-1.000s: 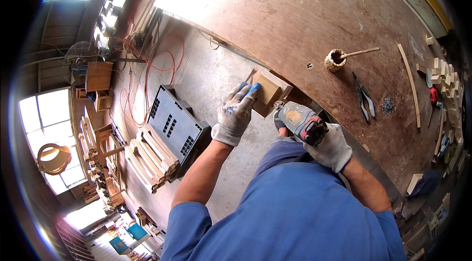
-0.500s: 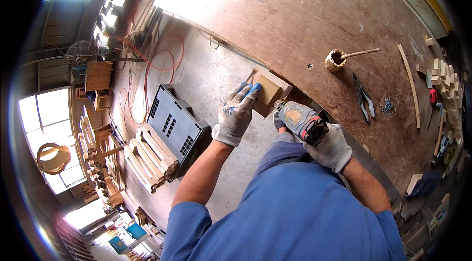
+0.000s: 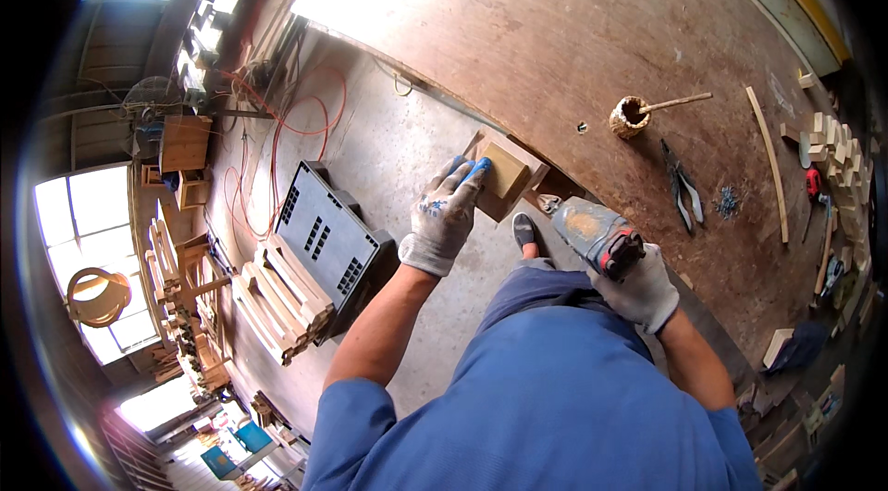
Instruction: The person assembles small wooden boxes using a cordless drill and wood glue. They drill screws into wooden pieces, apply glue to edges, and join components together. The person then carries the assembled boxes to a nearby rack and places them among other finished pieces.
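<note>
My left hand (image 3: 445, 210), in a white glove with blue fingertips, grips a small wooden block (image 3: 505, 173) with its fingers laid over the top. Under the block lies a wider wooden board (image 3: 492, 206), out at the near edge of the brown worktable (image 3: 518, 56). My right hand (image 3: 638, 290), also gloved, is closed around a grey drill-like power tool (image 3: 590, 228) with a red and black rear end. The tool's metal nose points toward the board and stands a little to its right. My palm and the tool body hide the grip.
On the table are a round pot (image 3: 629, 117) with a stick in it, pliers (image 3: 682, 184), a small pile of dark fasteners (image 3: 727, 202) and a thin wooden strip (image 3: 768, 163). Left on the floor, a grey plastic crate (image 3: 326, 232) stands beside stacked wooden slats (image 3: 277, 301). Orange hoses (image 3: 328, 126) lie beyond.
My right hand has drawn the power tool to the right, away from the board. My foot now shows between them. My left hand stays on the block.
</note>
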Available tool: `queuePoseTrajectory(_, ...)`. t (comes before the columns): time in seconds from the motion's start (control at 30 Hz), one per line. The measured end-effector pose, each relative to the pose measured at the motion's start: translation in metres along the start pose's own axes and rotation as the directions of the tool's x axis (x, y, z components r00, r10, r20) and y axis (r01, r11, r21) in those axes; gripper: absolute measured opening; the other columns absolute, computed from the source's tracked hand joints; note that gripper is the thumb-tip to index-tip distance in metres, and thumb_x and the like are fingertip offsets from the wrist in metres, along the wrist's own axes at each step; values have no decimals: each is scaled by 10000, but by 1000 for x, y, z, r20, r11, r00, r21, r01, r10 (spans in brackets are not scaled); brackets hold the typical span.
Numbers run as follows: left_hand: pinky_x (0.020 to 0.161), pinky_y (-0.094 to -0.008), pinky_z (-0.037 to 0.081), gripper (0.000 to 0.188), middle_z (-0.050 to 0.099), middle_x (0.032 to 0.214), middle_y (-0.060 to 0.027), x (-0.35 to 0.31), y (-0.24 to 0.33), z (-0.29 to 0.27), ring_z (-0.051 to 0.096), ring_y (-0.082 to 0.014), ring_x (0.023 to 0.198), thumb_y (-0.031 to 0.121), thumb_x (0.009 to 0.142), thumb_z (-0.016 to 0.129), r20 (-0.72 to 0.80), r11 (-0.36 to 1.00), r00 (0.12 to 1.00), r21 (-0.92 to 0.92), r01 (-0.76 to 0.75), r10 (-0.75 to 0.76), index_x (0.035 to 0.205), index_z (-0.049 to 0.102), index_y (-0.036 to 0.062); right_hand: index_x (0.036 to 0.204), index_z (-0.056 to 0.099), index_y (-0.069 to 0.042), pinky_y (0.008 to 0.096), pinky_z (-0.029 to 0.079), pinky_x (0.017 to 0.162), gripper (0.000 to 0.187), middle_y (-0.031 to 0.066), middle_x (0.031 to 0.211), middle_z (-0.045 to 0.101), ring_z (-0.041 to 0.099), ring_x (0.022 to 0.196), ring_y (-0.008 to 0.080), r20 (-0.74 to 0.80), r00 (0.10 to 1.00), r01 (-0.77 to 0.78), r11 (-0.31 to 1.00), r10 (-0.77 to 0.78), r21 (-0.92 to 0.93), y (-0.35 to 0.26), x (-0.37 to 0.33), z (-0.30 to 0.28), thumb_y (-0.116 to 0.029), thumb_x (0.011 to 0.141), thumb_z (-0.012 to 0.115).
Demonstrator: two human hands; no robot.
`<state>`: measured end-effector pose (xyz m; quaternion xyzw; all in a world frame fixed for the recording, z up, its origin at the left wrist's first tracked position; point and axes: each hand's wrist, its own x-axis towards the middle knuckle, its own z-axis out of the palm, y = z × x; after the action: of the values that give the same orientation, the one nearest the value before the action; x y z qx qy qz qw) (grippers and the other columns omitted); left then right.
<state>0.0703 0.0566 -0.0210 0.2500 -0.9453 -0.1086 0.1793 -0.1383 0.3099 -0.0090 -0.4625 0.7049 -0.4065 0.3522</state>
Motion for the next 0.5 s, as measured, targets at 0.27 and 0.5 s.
queuePoseTrajectory(0.27,1091,-494,496,771,598,1414,-261,0,21,-8,581,-446,1308,169,798,863,66,990,996,-126,60,-52,1460,521,-27,1079,712,-34,387,595,839,321,139,950,768,762,896,273,-29,951,-306,949,309,77,27,-28,-26,-138,784,786)
queuePoseTrajectory(0.5,1108,-519,474,1006,533,1437,-304,-4,36,9,541,-478,1315,236,713,945,50,992,992,-35,118,-117,1520,420,-54,1121,706,-19,334,573,861,309,97,981,762,717,937,161,-50,929,-347,908,368,232,45,-42,-27,-76,822,760)
